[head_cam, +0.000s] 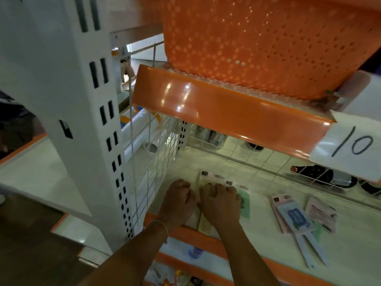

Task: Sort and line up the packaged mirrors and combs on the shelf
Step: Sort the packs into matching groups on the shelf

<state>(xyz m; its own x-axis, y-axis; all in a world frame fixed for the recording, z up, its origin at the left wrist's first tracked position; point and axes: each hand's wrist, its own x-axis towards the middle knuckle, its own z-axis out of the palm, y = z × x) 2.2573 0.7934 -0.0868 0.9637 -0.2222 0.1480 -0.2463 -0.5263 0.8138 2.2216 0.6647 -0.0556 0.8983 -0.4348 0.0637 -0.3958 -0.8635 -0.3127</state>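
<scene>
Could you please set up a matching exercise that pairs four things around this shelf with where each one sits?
Things:
1. orange basket
2. paper tag marked 10
3. green-backed package
4. pale blue combs pack

Places:
A. taped to the orange edge strip of the upper shelf, at the right
B. on the shelf to the right of both hands, handles sticking out past the front edge
C. on the upper shelf, above the work area
D. partly under the right hand, near the wire divider

Pairs: 1-C, 2-A, 3-D, 4-B
</scene>
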